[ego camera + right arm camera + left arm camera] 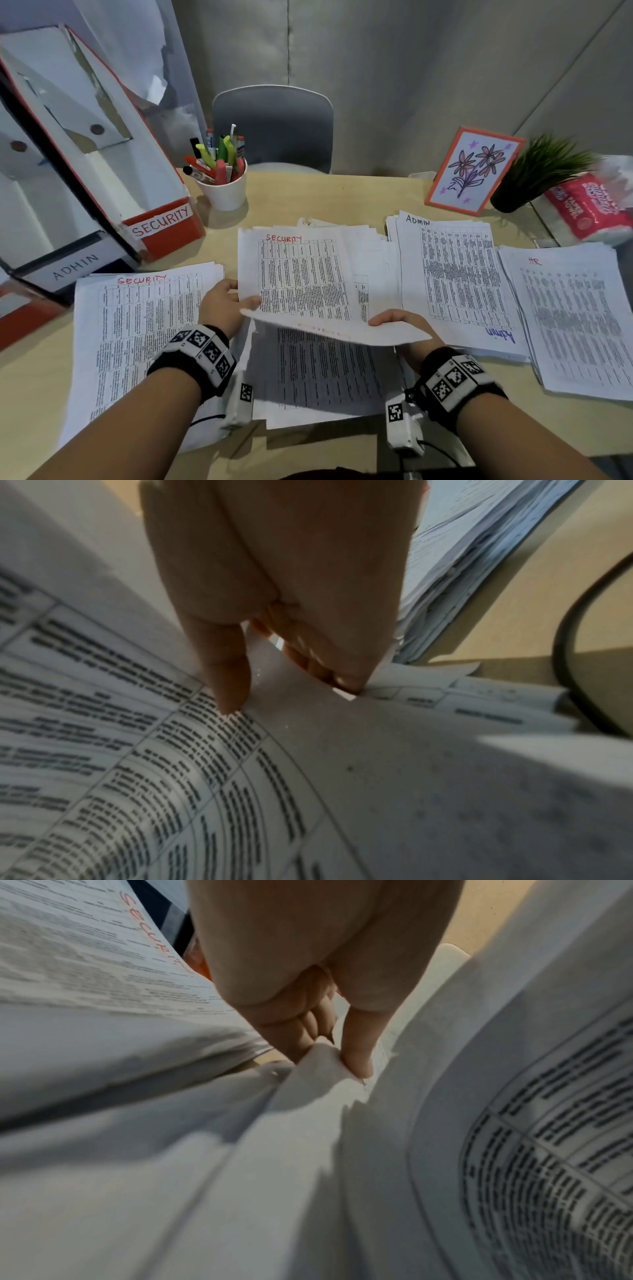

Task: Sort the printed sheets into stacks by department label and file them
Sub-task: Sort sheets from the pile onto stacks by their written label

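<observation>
- Holding one printed sheet (334,330) between both hands, raised above the middle pile (318,370) on the table (308,195); its near part curls up and shades the pile below.
- Left hand (221,305): thumb on top, fingers under, pinching the sheet's left edge. Left wrist view confirms the pinch at a paper corner (325,1064), thumb tip pressed to it.
- Right hand (406,327): thumb over the sheet's right edge, fingers tucked beneath. Right wrist view shows the thumb (227,680) down on the printed side and the fingers curled behind the paper.
- Upper part of the held sheet reads "SECURITY" in red, above a dense table of print.
- Security stack (137,329) lies left of the middle pile, red "SECURITY" heading at its far edge; the left forearm crosses its near right part.
- Admin stack (455,281) lies right of the middle pile, marked "ADMIN" at the far edge and "Admin" in blue, upside down, at the near edge.
- HR stack (575,318) lies farthest right, red "HR" on top.
- Far left: red file box (164,222) labelled "SECURITY"; nearer and further left, a dark file box (73,267) labelled "ADMIN".
- Far side: white cup of markers (222,185), flower drawing in a red frame (474,169), potted plant (534,174), red paper-towel pack (589,205), grey chair (274,130) behind the table.
</observation>
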Motion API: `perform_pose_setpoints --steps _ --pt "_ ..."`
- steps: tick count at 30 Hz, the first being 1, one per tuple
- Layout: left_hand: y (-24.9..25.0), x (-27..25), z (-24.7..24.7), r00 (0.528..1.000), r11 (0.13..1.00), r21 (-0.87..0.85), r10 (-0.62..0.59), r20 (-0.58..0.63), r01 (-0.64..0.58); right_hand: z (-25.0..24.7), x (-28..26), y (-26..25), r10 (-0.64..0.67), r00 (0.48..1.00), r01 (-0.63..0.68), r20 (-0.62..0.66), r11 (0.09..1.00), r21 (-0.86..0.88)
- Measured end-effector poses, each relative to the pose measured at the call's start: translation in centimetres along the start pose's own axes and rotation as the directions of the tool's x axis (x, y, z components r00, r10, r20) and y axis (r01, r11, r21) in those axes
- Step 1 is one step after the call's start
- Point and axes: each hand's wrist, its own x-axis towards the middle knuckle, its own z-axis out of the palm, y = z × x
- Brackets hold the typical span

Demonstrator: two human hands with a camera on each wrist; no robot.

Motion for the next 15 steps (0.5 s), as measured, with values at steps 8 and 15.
perform_pose_setpoints --steps 8,15 --pt "0.1 -0.3 -0.7 0.987 0.997 0.056 -0.056 0.153 0.047 0.3 0.0 -0.3 -0.005 0.997 0.003 -0.072 1.000 -0.024" --pt "1.4 -1.6 -1.3 0.861 0.968 -0.092 -0.162 0.482 0.234 0.4 0.9 0.2 -0.014 0.986 -0.013 -0.166 0.987 -0.161"
